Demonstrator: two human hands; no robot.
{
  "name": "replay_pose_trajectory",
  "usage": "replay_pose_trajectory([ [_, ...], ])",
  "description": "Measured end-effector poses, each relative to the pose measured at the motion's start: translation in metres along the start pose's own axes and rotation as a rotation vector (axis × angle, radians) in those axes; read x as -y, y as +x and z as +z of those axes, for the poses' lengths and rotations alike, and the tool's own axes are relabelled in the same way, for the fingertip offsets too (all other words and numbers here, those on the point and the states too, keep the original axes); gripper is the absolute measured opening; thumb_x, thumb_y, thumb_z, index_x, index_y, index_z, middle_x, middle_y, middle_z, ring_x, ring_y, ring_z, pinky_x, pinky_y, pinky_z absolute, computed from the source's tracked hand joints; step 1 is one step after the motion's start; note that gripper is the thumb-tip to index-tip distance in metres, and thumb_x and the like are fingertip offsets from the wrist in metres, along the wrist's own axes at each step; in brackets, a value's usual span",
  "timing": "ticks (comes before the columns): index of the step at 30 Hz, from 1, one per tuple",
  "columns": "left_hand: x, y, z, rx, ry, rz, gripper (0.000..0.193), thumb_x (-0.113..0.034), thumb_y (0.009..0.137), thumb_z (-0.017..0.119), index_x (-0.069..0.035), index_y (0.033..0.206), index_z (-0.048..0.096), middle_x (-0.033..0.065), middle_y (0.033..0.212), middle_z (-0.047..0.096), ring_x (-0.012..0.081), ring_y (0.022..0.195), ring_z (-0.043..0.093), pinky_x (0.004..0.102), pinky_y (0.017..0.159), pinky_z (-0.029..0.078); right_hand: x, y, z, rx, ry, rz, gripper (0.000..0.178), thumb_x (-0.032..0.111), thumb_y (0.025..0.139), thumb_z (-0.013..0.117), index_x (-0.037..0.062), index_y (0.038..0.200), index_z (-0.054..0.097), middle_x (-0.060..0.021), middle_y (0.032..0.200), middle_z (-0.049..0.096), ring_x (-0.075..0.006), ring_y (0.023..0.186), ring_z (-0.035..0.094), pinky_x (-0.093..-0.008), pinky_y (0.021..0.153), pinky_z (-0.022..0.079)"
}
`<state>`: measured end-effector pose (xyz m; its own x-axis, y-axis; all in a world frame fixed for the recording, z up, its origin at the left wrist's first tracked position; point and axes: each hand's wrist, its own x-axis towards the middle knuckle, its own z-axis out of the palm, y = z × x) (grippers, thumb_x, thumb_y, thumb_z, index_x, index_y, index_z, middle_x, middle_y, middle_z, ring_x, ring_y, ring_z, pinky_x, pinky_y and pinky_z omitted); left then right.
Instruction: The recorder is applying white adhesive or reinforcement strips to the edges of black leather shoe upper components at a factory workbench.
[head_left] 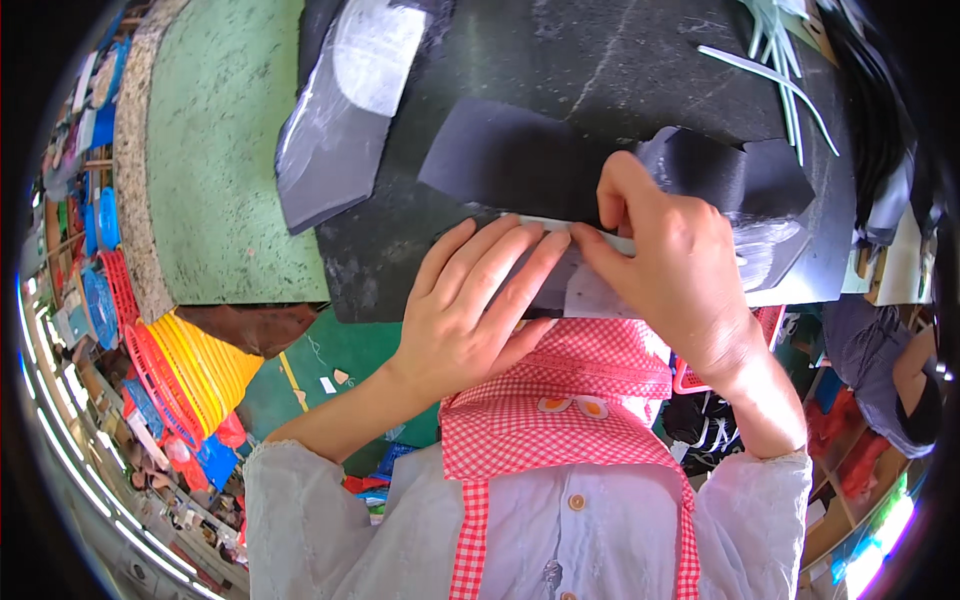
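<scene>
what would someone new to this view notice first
Probably the red-and-white checked apron at lower centre, worn over a pale shirt. Just above it, the left hand and right hand are close together over the dark worktop. At left, yellow and red stacked baskets stand out.

The far edge of the black tabletop (pixel 375 270) is cut off, as are a long grey-and-black sheet piece (pixel 335 150) on its left and thin pale green strips (pixel 770 73) at its right. Near its front edge, a narrow whitish strip (pixel 549 223) is partly covered by the left hand (pixel 450 320) and the right hand (pixel 680 255); what is pinched by the right fingers cannot be told. A person in grey-blue clothing (pixel 872 365) is cropped by the dark rim.
</scene>
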<state>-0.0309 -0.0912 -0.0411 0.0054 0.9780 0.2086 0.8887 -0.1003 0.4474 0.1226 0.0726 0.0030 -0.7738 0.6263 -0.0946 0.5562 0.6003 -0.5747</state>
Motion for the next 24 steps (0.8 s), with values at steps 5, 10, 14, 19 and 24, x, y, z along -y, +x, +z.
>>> replay_pose_trajectory([
  [5, -0.001, 0.000, 0.002, -0.046, 0.082, 0.012, 0.060, -0.031, 0.076, 0.082, -0.014, 0.132, 0.075, 0.0094, 0.134, 0.056, 0.0306, 0.121, 0.055, 0.0490, 0.106, 0.045, -0.042, -0.041, -0.044, 0.079, 0.105, 0.282, 0.023, 0.012, 0.090, 0.082, 0.0035, 0.100, 0.063, -0.0070, 0.074, 0.067, -0.0202, 0.066, 0.072, -0.0300, 0.061, 0.054],
  [10, -0.002, 0.008, 0.000, -0.054, 0.065, 0.008, 0.057, -0.030, 0.079, 0.082, -0.017, 0.134, 0.074, 0.0085, 0.130, 0.057, 0.0293, 0.118, 0.056, 0.0487, 0.103, 0.044, -0.057, -0.054, -0.060, -0.159, 0.532, 0.413, 0.011, -0.001, 0.095, 0.074, -0.0009, 0.105, 0.070, -0.0054, 0.091, 0.076, -0.0090, 0.088, 0.073, -0.0220, 0.078, 0.056],
  [14, -0.007, 0.018, -0.009, 0.041, 0.091, -0.021, 0.050, -0.027, 0.083, 0.079, -0.015, 0.132, 0.075, 0.0113, 0.130, 0.057, 0.0327, 0.120, 0.053, 0.0489, 0.105, 0.040, -0.077, -0.051, -0.044, -0.183, 0.366, 0.374, 0.013, 0.004, 0.091, 0.079, 0.0025, 0.102, 0.071, -0.0057, 0.090, 0.077, -0.0100, 0.081, 0.074, -0.0241, 0.070, 0.056],
  [19, -0.054, 0.077, 0.004, 0.121, -0.346, 0.112, 0.063, -0.032, 0.083, 0.080, -0.007, 0.140, 0.066, 0.0148, 0.147, 0.058, 0.0317, 0.134, 0.054, 0.0452, 0.113, 0.043, -0.073, -0.048, -0.048, -0.116, 0.081, 0.326, 0.027, 0.016, 0.083, 0.088, 0.0038, 0.097, 0.067, -0.0068, 0.082, 0.072, -0.0147, 0.063, 0.066, -0.0305, 0.061, 0.052],
  [24, -0.058, 0.067, 0.036, 0.125, -0.059, 0.211, 0.063, -0.023, 0.079, 0.080, -0.009, 0.140, 0.066, 0.0067, 0.150, 0.059, 0.0236, 0.132, 0.057, 0.0414, 0.111, 0.045, -0.096, -0.066, -0.062, -0.236, 0.303, 0.455, 0.017, 0.006, 0.089, 0.081, 0.0021, 0.101, 0.070, -0.0052, 0.084, 0.073, -0.0093, 0.074, 0.068, -0.0247, 0.070, 0.054],
])
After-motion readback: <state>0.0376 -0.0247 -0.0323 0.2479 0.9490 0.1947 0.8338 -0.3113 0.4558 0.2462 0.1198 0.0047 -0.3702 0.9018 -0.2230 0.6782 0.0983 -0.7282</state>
